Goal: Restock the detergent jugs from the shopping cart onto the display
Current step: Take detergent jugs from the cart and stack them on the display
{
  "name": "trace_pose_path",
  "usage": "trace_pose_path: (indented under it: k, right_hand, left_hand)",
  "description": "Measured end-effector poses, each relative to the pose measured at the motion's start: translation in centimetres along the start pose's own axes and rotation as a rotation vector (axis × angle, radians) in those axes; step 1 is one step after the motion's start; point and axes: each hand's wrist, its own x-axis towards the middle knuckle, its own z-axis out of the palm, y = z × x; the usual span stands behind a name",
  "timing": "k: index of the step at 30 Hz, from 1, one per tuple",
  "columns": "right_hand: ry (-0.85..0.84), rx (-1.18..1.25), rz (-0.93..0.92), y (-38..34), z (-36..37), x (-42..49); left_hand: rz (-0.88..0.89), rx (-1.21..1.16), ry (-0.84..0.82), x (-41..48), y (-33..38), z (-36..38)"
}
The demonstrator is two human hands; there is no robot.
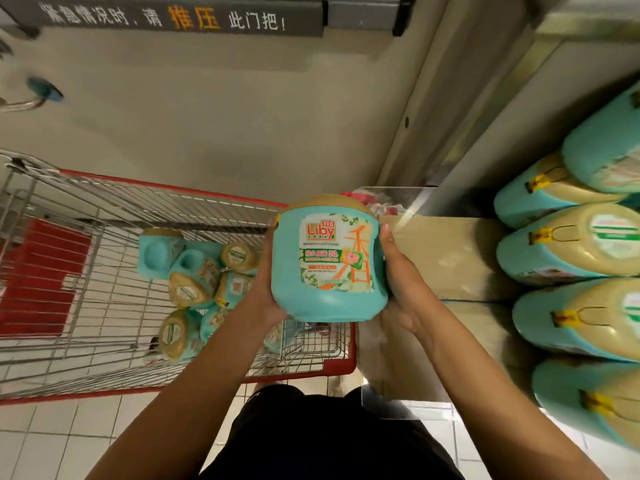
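I hold a teal detergent jug [325, 261] with a tan cap and a Liby label between both hands, above the near right corner of the shopping cart [86, 271]. My left hand [265, 285] grips its left side and my right hand [401, 278] grips its right side. Several more teal jugs [204, 282] lie in the cart's basket. On the right, the display [450, 258] carries a row of the same jugs [571, 244] with tan caps facing me.
A tan shelf surface lies bare to the left of the stocked jugs. The cart has a red rim and a red child seat flap [41, 271]. A grey door with a push bar sign [166, 15] stands behind the cart. White floor tiles lie below.
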Motion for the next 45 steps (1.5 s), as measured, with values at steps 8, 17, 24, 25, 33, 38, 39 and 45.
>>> trace_pose_path:
  k: [8, 17, 24, 25, 33, 38, 39, 45]
  right_hand:
    - [0.169, -0.169, -0.198, 0.2, -5.6, -4.0]
    - [0.329, -0.067, -0.335, -4.2, -12.2, -8.0]
    - [0.539, 0.024, -0.534, -8.7, -17.4, -10.1]
    - [0.543, 0.041, -0.578, -9.4, -17.9, -10.3]
    - [0.553, 0.001, -0.848, -13.9, -21.2, -11.7]
    - [0.565, -0.024, -0.902, -13.9, -22.6, -11.7]
    - [0.579, -0.016, -0.919, -13.5, -22.7, -11.8]
    - [0.616, -0.009, -1.004, -12.7, -23.2, -11.8]
  left_hand:
    - [0.068, 0.326, -0.219, -2.7, -3.1, 5.1]
    - [0.179, 0.59, -0.264, -3.4, -5.0, 15.0]
    - [0.243, 0.937, -0.507, -3.4, -6.8, 22.0]
    - [0.264, 0.937, -0.55, -3.1, -7.3, 22.8]
    - [0.454, 0.828, -0.612, -1.1, -9.7, 27.9]
    - [0.452, 0.844, -0.659, -0.7, -10.0, 29.4]
    - [0.46, 0.863, -0.66, -0.8, -10.1, 29.3]
    - [0.509, 0.909, -0.693, -1.3, -10.3, 29.4]
